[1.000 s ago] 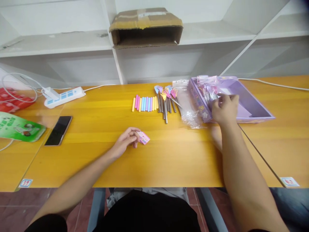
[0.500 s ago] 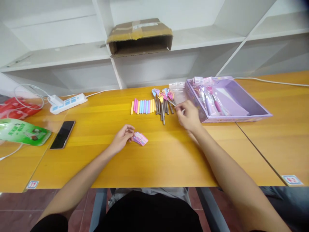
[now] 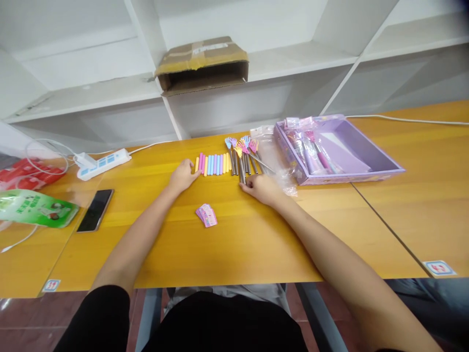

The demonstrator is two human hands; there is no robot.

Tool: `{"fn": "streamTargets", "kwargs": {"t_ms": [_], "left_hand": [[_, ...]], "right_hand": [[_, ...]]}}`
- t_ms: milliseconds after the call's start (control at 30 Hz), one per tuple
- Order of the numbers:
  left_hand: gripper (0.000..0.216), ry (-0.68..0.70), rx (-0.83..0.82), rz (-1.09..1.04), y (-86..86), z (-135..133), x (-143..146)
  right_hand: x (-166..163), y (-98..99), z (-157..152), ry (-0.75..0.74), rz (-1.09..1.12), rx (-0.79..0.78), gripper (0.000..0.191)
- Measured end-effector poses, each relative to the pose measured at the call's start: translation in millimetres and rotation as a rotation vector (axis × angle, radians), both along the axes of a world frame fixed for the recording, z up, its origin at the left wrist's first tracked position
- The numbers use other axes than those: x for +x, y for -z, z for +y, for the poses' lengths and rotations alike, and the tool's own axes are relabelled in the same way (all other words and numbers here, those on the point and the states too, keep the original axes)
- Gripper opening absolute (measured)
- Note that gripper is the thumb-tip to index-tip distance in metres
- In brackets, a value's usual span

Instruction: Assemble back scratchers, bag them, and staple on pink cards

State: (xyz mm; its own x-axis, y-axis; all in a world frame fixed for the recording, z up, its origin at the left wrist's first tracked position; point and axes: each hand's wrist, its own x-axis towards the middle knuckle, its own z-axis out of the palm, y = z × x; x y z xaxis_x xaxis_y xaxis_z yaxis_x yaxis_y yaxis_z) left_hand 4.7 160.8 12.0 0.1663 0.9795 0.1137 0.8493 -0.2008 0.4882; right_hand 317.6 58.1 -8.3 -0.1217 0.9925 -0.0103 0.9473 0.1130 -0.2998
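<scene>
I judge the step as pick-up. L hand [image 3: 183, 176] is at L end of coloured sticks [image 3: 213, 165]; R hand [image 3: 258, 187] is at near tip of yellow-headed scratcher [image 3: 241, 167], both items on surface [image 3: 256, 244]. Can't tell if either grip is closed. Next move, est.: pinch 1 pc. per side w/o disturbing neighbours.

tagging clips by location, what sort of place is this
Probably a shared workroom or office, though the view is too narrow to be sure. Wooden tabletops meet edge to edge and bear numbered stickers, white shelving stands behind, and a power strip lies at the left.
</scene>
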Motion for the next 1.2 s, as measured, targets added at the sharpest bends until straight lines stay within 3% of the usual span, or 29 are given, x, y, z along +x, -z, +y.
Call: {"fn": "streamTargets", "kwargs": {"t_ms": [200, 433, 633, 767, 867, 967, 1100, 1200], "left_hand": [[0.013, -0.053, -0.044, 0.029, 7.7, -0.8, -6.6], [0.011, -0.052, -0.211, -0.084, -9.3, -41.4, -31.2], [0.028, 0.032, -0.311, -0.339, -6.4, -96.1, -44.9], [0.028, 0.107, -0.239, -0.523, 3.4, -121.1, -45.8], [0.022, 0.199, -0.180, -0.471, 8.2, -133.5, -45.0], [0.020, 0.286, -0.156, -0.410, 10.2, -142.2, -42.5], [0.026, 0.439, -0.075, -0.262, 8.9, -147.7, -37.9], [0.028, 0.545, -0.045, -0.183, 7.3, -148.9, -36.8]], "right_hand": [[4.3, -3.9, -1.5, -0.031, 0.047, -0.006, 0.042], [3.2, -1.0, -1.0, 0.060, 0.181, 0.025, 0.036], [9.8, 3.1, 3.0, 0.145, 0.491, 0.115, 0.045], [11.8, -7.9, 3.1, 0.151, 0.674, 0.173, 0.053], [4.3, -20.2, -2.3, 0.105, 0.923, 0.175, 0.051], [-13.6, -24.8, -16.6, 0.028, 1.226, 0.061, 0.040], [-43.7, -17.7, -44.4, -0.033, 1.404, -0.240, 0.028], [-59.9, -12.3, -60.3, -0.071, 1.499, -0.384, 0.043]]}}
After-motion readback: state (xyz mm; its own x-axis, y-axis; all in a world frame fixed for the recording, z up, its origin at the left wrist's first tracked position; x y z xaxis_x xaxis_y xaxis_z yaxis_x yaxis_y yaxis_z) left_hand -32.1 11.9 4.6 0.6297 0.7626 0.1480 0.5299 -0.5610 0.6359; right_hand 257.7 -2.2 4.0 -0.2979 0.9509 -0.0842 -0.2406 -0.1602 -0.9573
